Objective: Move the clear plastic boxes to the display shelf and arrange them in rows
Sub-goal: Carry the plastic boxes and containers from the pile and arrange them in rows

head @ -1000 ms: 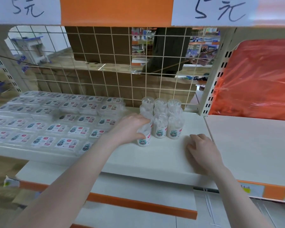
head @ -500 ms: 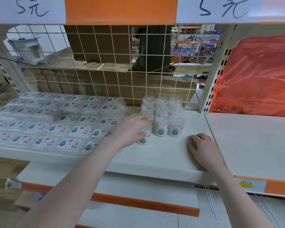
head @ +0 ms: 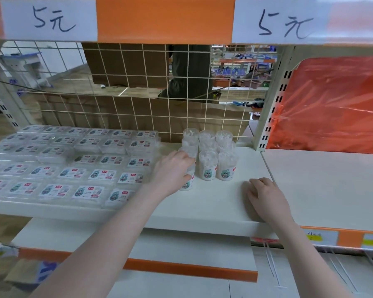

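Little has moved since the earlier frames: both hands sit where they were, and only the view has drifted slightly. Left hand (head: 170, 173) curls its grip round a clear round tub (head: 186, 183) at the front left of the tub cluster (head: 209, 153); the fingers and palm hide most of that tub, so only its labelled base shows, standing on the display shelf (head: 213, 201). Whether it touches the tub behind it cannot be told. Right hand (head: 265, 196) rests knuckles-up on the shelf near the front edge, fingers loosely bent, holding nothing, well apart from the tubs. Rear tubs in the cluster are blurred and overlap, so their count is unclear. To the left, flat clear plastic boxes (head: 73, 164) lie in rows, the far-left ones cut off by the frame. Bare shelf surface lies between cluster and right hand, and in front of the tubs up to the shelf lip. Behind stands a wire grid (head: 138, 104).
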Available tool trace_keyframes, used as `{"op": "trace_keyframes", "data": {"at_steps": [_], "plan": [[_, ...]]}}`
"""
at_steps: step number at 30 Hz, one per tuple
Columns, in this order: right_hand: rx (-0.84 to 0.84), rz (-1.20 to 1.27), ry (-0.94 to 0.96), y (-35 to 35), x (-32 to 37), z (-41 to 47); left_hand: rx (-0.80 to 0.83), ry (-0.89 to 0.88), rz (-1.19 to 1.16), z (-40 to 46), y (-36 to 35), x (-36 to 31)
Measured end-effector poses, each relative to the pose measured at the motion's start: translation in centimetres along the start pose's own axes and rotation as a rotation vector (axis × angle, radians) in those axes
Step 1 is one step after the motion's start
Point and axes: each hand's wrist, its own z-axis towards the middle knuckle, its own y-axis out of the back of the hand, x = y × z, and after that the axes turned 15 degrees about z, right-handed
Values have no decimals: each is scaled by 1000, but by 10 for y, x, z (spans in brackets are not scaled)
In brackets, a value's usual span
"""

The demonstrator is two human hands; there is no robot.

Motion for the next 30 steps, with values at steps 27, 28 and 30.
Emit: {"op": "trace_keyframes", "data": {"at_steps": [27,28,30], "plan": [[-553,-147,-207,149,-135,-150,-110,-63,-179,-7,44,-211],[-554,-167,-212,161,-148,-156,-116,-75,-188,-3,49,-232],[-550,-197,-234,186,-178,-168,-116,-101,-212,4,60,-277]]}}
